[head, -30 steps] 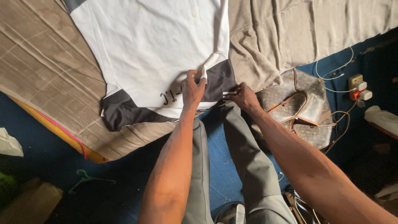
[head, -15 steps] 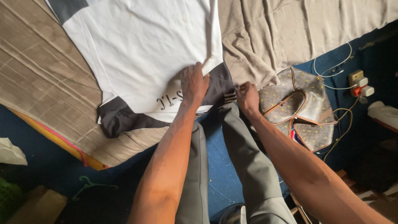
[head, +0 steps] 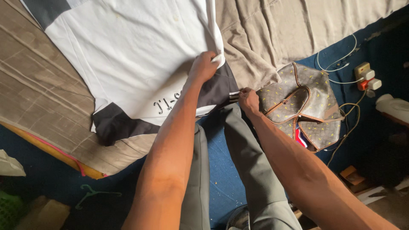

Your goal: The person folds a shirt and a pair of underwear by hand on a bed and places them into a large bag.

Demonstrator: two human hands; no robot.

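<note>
White jersey [head: 136, 55] lies flat on the bed [head: 38, 93], unfolded; my left hand [head: 203, 67] pinches its side edge, my right hand [head: 248, 100] grips the dark hem corner.

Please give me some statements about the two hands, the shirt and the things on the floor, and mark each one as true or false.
1. The left hand grips the side edge of the white shirt. True.
2. The right hand rests inside the brown patterned bag. False: it pinches the dark sleeve of the shirt, beside the bag.
3. The shirt lies on a beige quilted cover. True.
4. A green hanger hangs on the wall. False: it lies on the blue floor.
5. White cables run to a socket block on the floor. True.
</note>
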